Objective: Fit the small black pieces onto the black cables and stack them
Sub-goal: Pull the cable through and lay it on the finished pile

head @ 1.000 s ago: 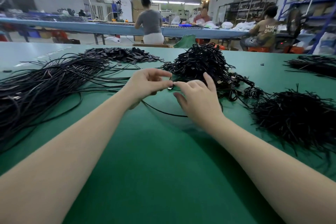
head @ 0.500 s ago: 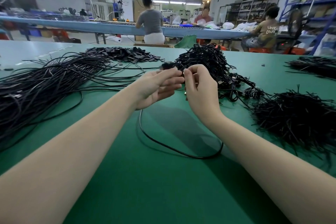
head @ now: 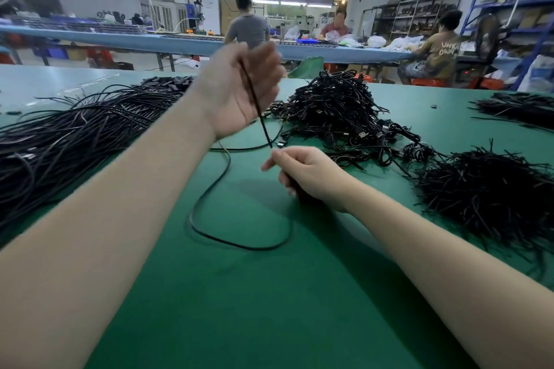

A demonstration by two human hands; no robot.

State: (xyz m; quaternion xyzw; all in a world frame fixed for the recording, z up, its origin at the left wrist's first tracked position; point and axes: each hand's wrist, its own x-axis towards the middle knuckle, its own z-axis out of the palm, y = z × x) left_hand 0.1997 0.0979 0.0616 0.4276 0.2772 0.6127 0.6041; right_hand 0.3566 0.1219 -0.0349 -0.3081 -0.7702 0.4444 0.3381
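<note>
One view only: a wide-angle camera on my head, facing forward and down over my forearms onto the green surface [head: 299,308]. Near field: both my hands, close beneath the lens, lines bowed at the edges. Far field: the upper frame reaches across the workshop to a long blue bench [head: 180,42] and shelving [head: 419,15].
</note>
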